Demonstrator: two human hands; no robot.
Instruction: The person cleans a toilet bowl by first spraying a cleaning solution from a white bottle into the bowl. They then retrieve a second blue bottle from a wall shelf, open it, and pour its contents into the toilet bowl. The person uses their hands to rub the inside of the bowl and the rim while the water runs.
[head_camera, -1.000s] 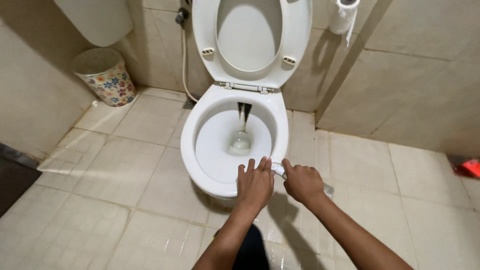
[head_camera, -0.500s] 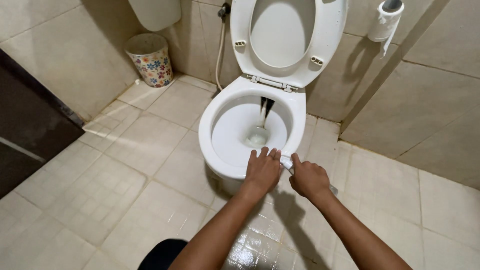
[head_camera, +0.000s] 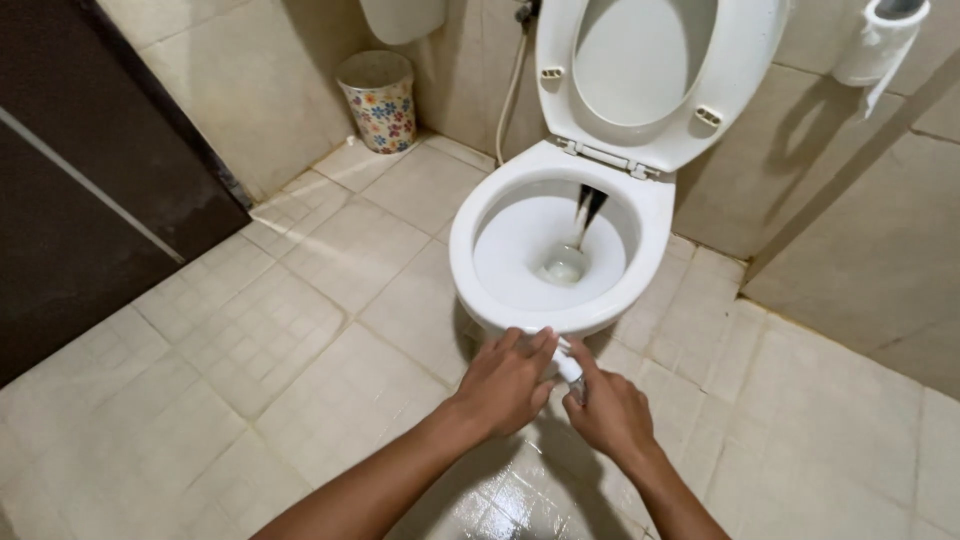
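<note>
Both hands close on one small white handle (head_camera: 567, 366) just below the toilet bowl's (head_camera: 490, 285) front rim: left hand (head_camera: 505, 380) wrapped over it, right hand (head_camera: 610, 410) pinching its end. Seat and lid are raised; bowl looks clean, though whether scrubbing is finished is unclear. Counted, left to right: one flowered bin (head_camera: 380, 100), one toilet, one paper roll (head_camera: 880, 40).

A small flowered bin (head_camera: 379, 100) stands at about 11 o'clock, beside the tiled wall (head_camera: 270, 90). A white hose (head_camera: 510, 90) hangs at 12 o'clock, and a toilet paper roll (head_camera: 880, 40) is at 1 o'clock. A dark door (head_camera: 90, 190) is at 9 o'clock on the beige tile floor (head_camera: 300, 320).
</note>
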